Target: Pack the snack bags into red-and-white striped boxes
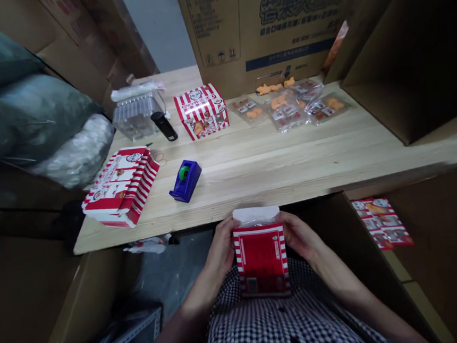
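A red carton with white-striped edges (261,259) is held upright in front of my body, just below the table's near edge. Its white flap stands up at the top, and something clear and shiny shows in the opening. My left hand (222,245) grips its left side, fingers partly hidden behind it. On the opposite side my right hand (299,236) is closed round the edge near the top. Nearest to them on the table is a blue tape dispenser (187,183) with a green core.
Flat striped cartons (121,186) are stacked at the table's left end. Behind stand a made-up striped box (202,112), a black cylinder (164,126) and clear plastic trays (138,115). Small clear packets (285,113) lie at the back right. Large cardboard boxes (279,23) border the table (252,169).
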{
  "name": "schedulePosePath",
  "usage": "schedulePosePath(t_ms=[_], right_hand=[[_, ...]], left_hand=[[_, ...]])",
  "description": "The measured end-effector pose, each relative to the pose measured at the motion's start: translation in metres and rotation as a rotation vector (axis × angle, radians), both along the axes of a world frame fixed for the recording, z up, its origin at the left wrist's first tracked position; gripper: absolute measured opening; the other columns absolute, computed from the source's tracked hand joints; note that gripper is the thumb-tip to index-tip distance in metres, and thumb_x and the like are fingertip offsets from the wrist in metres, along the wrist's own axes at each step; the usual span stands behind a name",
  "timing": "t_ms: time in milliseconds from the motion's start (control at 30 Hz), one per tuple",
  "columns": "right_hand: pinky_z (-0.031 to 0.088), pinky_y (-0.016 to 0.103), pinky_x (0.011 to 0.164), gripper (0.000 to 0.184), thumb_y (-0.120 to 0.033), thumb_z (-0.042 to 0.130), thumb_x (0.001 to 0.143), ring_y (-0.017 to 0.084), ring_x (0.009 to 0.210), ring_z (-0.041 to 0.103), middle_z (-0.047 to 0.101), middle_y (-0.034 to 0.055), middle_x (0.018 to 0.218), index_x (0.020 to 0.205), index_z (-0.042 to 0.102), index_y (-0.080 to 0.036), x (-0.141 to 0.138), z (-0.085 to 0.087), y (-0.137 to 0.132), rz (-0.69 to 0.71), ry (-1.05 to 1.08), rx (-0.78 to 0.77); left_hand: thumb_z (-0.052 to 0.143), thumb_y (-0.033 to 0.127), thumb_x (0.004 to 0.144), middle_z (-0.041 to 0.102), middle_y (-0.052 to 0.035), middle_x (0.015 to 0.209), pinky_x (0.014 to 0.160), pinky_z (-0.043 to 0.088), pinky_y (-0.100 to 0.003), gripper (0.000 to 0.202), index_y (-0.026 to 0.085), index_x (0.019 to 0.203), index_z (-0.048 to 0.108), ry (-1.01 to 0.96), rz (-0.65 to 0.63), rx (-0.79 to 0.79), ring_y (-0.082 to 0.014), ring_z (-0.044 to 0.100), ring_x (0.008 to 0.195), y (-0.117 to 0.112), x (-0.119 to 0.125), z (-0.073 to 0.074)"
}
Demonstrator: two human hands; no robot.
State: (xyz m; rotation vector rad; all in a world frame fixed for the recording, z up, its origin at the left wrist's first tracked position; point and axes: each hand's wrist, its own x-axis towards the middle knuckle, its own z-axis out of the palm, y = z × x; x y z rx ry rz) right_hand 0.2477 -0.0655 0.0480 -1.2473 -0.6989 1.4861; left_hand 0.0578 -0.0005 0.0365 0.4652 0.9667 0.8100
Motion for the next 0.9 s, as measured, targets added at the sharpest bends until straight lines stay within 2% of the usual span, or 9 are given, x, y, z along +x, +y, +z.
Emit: schedulePosePath(t_ms=[67, 133, 200, 267, 367, 467, 600, 733, 900], right_hand=[[0.047, 0.046, 0.106, 0.032, -0.032, 0.065, 0.081, 0.028, 0.121, 0.060, 0.064, 0.0019, 0.132, 0.113, 0.069, -0.030, 0.001, 0.000, -0.005, -0.044, -0.044, 0.039], [0.050, 0.045, 0.103, 0.029, -0.031, 0.064, 0.081, 0.027, 0.116, 0.063, 0.067, 0.0028, 0.128, 0.109, 0.071, -0.029, 0.002, -0.006, 0.001, -0.089, -0.026, 0.016], [0.054, 0.044, 0.095, 0.019, -0.028, 0.064, 0.078, 0.026, 0.101, 0.069, 0.074, 0.0043, 0.109, 0.094, 0.075, -0.025, 0.002, -0.018, 0.013, -0.085, 0.048, -0.024], [0.055, 0.043, 0.092, 0.014, -0.024, 0.064, 0.076, 0.025, 0.093, 0.071, 0.077, 0.0045, 0.096, 0.084, 0.075, -0.022, 0.004, -0.031, 0.025, -0.023, 0.111, -0.035], [0.050, 0.045, 0.099, 0.017, -0.025, 0.062, 0.078, 0.026, 0.103, 0.070, 0.077, 0.0065, 0.105, 0.088, 0.076, -0.021, 0.010, -0.043, 0.032, 0.076, 0.120, -0.012], [0.047, 0.049, 0.102, 0.019, -0.029, 0.060, 0.082, 0.028, 0.111, 0.068, 0.076, 0.0076, 0.112, 0.090, 0.075, -0.021, 0.016, -0.046, 0.029, 0.098, 0.094, 0.037], [0.045, 0.050, 0.103, 0.025, -0.036, 0.058, 0.088, 0.029, 0.113, 0.066, 0.074, 0.0092, 0.117, 0.095, 0.076, -0.022, 0.018, -0.045, 0.024, 0.119, 0.098, 0.150], [0.049, 0.042, 0.098, 0.023, -0.034, 0.069, 0.087, 0.026, 0.111, 0.066, 0.072, 0.0075, 0.121, 0.108, 0.075, -0.026, 0.013, -0.053, 0.023, 0.146, -0.108, 0.178], [0.047, 0.042, 0.101, 0.020, -0.039, 0.068, 0.089, 0.026, 0.112, 0.066, 0.075, 0.0083, 0.112, 0.099, 0.079, -0.025, 0.012, -0.066, 0.024, 0.101, -0.165, 0.257]], left_hand=[[0.066, 0.011, 0.063, 0.071, -0.0002, 0.068, 0.060, 0.046, -0.024, 0.013, 0.014, 0.074, 0.071, 0.024, 0.005, 0.016, -0.0124, 0.060, 0.056, 0.007, -0.002, -0.005], [0.065, 0.010, 0.063, 0.074, -0.0024, 0.071, 0.061, 0.048, -0.024, 0.018, 0.014, 0.078, 0.075, 0.045, -0.023, 0.034, -0.0127, 0.061, 0.057, 0.013, -0.006, -0.011], [0.067, 0.013, 0.067, 0.077, -0.0068, 0.085, 0.069, 0.052, -0.027, 0.024, 0.014, 0.088, 0.078, 0.043, -0.106, 0.074, -0.0167, 0.068, 0.069, 0.018, -0.013, -0.017], [0.068, 0.020, 0.073, 0.077, -0.0108, 0.100, 0.081, 0.053, -0.031, 0.026, 0.015, 0.096, 0.079, 0.029, -0.214, 0.136, -0.0225, 0.072, 0.088, 0.022, -0.021, -0.020], [0.067, 0.032, 0.082, 0.072, -0.0129, 0.120, 0.100, 0.048, -0.037, 0.030, 0.018, 0.107, 0.077, 0.061, -0.396, 0.290, -0.0276, 0.066, 0.114, 0.027, -0.031, -0.019], [0.066, 0.034, 0.087, 0.069, -0.0124, 0.127, 0.109, 0.042, -0.040, 0.031, 0.020, 0.113, 0.075, 0.187, -0.510, 0.494, -0.0274, 0.061, 0.123, 0.031, -0.036, -0.016], [0.061, 0.032, 0.091, 0.070, -0.0107, 0.126, 0.109, 0.043, -0.042, 0.030, 0.021, 0.116, 0.074, 0.292, -0.493, 0.581, -0.0266, 0.063, 0.121, 0.032, -0.034, -0.019], [0.062, 0.032, 0.090, 0.072, -0.0104, 0.122, 0.108, 0.044, -0.043, 0.029, 0.021, 0.114, 0.075, 0.319, -0.456, 0.610, -0.0269, 0.064, 0.119, 0.032, -0.035, -0.029], [0.066, 0.035, 0.088, 0.074, -0.0120, 0.115, 0.106, 0.045, -0.042, 0.028, 0.017, 0.106, 0.077, 0.302, -0.458, 0.662, -0.0275, 0.066, 0.115, 0.033, -0.035, -0.035]])
